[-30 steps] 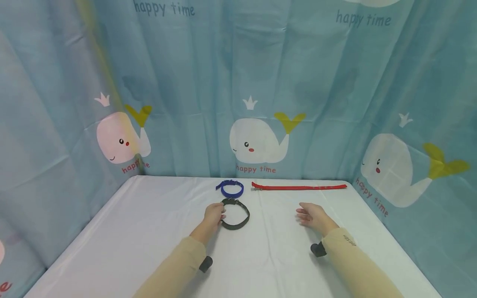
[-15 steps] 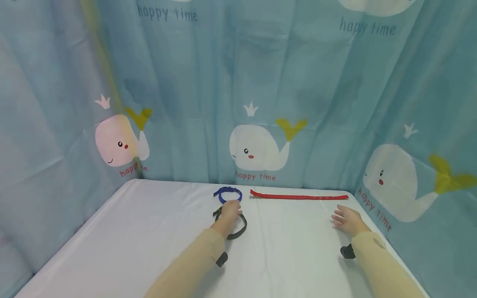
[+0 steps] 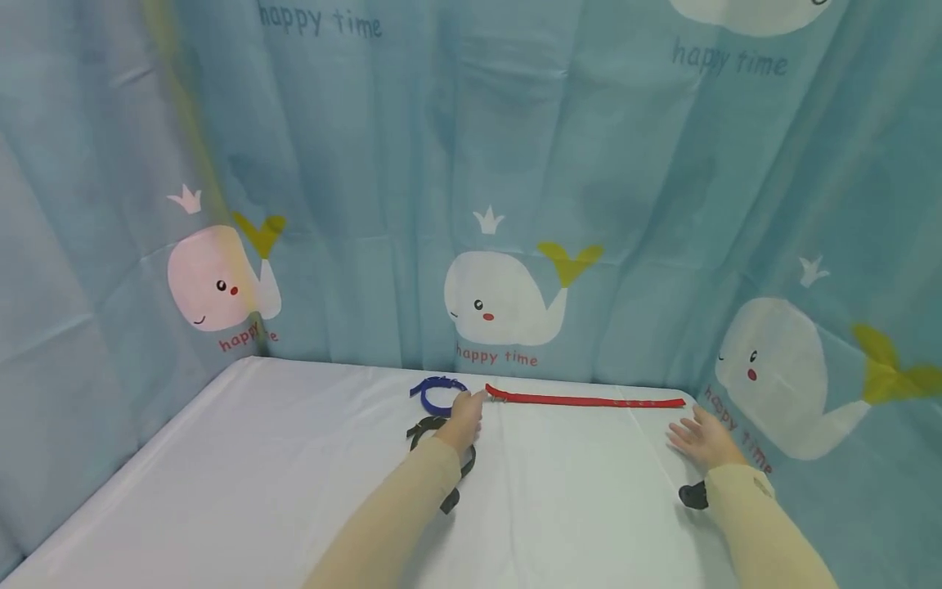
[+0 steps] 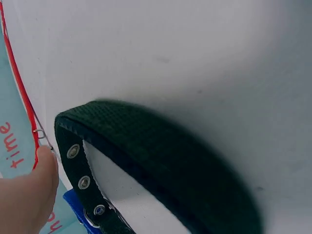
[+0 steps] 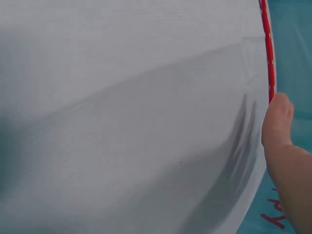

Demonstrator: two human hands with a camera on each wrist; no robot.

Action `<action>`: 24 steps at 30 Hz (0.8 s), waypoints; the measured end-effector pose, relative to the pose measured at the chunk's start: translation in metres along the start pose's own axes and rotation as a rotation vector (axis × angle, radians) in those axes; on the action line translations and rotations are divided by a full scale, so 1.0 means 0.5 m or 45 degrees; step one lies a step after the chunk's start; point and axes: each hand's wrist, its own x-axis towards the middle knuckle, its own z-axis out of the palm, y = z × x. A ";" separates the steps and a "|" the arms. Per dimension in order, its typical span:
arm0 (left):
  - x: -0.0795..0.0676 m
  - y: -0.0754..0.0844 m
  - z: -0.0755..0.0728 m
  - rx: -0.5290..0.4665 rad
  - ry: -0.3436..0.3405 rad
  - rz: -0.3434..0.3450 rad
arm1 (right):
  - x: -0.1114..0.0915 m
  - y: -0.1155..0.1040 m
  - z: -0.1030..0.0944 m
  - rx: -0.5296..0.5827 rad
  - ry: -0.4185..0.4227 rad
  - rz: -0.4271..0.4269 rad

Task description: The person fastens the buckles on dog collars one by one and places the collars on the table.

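A red collar (image 3: 574, 401) lies stretched straight along the back of the table, its metal buckle end at the left. My left hand (image 3: 464, 421) reaches over the dark green collar (image 3: 469, 463), fingertips close to the red collar's buckle end. In the left wrist view, the thumb (image 4: 36, 187) appears beside the red strap; whether it touches cannot be told. My right hand (image 3: 705, 438) hovers near the red collar's right end, fingers spread and holding nothing. The green collar is buckled into a ring, partly hidden by the left hand and sleeve. A buckled blue collar (image 3: 425, 402) sits just behind it.
A white cloth covers the table (image 3: 257, 474). Blue curtains (image 3: 368, 311) with whale prints stand directly behind the table and along both sides. Dark wrist cameras are worn under both sleeves.
My left hand has moved right from the green collar's left side toward the red collar's buckle end. The right hand has moved right and outward to the red collar's other end.
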 end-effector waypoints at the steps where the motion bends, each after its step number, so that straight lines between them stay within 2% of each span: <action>1: 0.006 -0.001 0.003 0.004 -0.003 -0.009 | 0.007 0.000 -0.002 0.035 0.007 0.013; 6: 0.030 0.003 0.014 0.052 -0.017 -0.057 | 0.041 -0.009 -0.015 0.316 0.014 0.097; 8: 0.038 0.006 0.019 0.109 -0.023 -0.075 | 0.050 -0.014 -0.019 0.420 0.005 0.123; 11: 0.051 0.008 0.027 0.167 -0.036 -0.089 | 0.059 -0.020 -0.022 0.515 -0.017 0.122; 14: 0.063 0.009 0.035 0.227 -0.030 -0.104 | 0.071 -0.022 -0.018 0.500 -0.015 0.100; 19: 0.079 0.004 0.045 0.194 -0.044 -0.104 | 0.099 -0.023 -0.017 0.440 0.031 0.075; 24: 0.094 0.003 0.051 0.177 -0.033 -0.076 | 0.125 -0.030 -0.018 0.515 0.080 0.094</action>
